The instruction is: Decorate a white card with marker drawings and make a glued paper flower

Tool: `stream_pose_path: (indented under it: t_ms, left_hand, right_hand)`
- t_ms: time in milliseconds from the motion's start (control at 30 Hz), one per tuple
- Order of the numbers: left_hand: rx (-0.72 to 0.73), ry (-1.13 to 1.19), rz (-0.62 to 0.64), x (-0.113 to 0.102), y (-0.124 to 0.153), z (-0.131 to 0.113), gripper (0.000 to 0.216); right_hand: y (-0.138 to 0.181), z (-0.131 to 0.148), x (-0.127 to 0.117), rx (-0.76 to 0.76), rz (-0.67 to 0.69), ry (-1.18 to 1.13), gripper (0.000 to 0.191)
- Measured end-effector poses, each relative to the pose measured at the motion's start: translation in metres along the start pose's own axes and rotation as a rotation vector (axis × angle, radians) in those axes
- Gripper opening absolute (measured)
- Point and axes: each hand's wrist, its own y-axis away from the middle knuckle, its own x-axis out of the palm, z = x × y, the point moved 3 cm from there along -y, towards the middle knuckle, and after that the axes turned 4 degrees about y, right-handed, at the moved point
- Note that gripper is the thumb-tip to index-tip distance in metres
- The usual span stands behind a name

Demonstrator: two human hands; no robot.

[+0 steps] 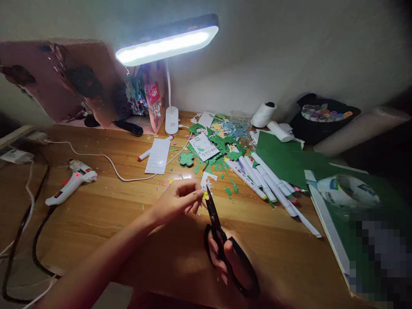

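2 bare hands work close together above a wooden counter (122, 199); the left hand (182, 197) pinches a small yellow piece (205, 195), perhaps a flower shape, between thumb and fingertips; the right hand (227, 257) is wrapped around the handles of black scissors (213, 214), whose blades point up and away, right beside the yellow piece.

The step in hand looks like trimming that piece; the next move seems to call for a steady pinch and a small, careful snip, with the left fingertips clear of the blades; whether the blades are touching the piece, I cannot tell.

The left forearm slants in from the lower left, wrist slightly bent, fingers curled under; the right hand comes from the lower right, palm turned partly upward, thumb at 1 handle loop.

Beyond them lie green scraps (222, 143); a glue gun (71, 182) rests at left; a lit lamp (170, 45) hangs above.
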Motion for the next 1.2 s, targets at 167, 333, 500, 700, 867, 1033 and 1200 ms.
stream_pose_path:
  t_ms: [167,333,500,700,867,1033,1200]
  left_hand:
    - [-0.028,0.003,0.059,0.0009,0.0010,-0.0008,0.038]
    - [-0.017,-0.115,0.094,0.0002,0.0026,0.0007,0.038]
    - [-0.032,-0.116,0.108,0.0017,0.0027,-0.0002,0.038]
    - [-0.070,-0.085,0.108,0.0049,0.0036,-0.0001,0.040]
    - [-0.077,-0.039,0.119,0.0054,0.0034,0.0019,0.039]
    - [-0.084,-0.065,0.108,0.0031,0.0034,0.0037,0.038]
    - [-0.070,-0.111,0.075,0.0006,0.0034,0.0029,0.036]
  right_hand:
    - [0.0013,-0.0012,0.0013,-0.022,0.013,-0.007,0.068]
    - [0.0007,-0.0066,0.0028,-0.053,-0.017,-0.082,0.066]
    - [0.0026,-0.0057,0.0018,-0.069,-0.013,-0.059,0.064]
    - [-0.0011,-0.0069,0.0013,-0.034,0.003,-0.053,0.067]
    - [-0.0013,-0.0069,0.0004,0.004,-0.015,-0.061,0.066]
    - [-0.0014,-0.0090,-0.0016,0.020,-0.015,-0.051,0.066]
    - [-0.0041,-0.0073,-0.0016,0.025,-0.011,-0.037,0.069]
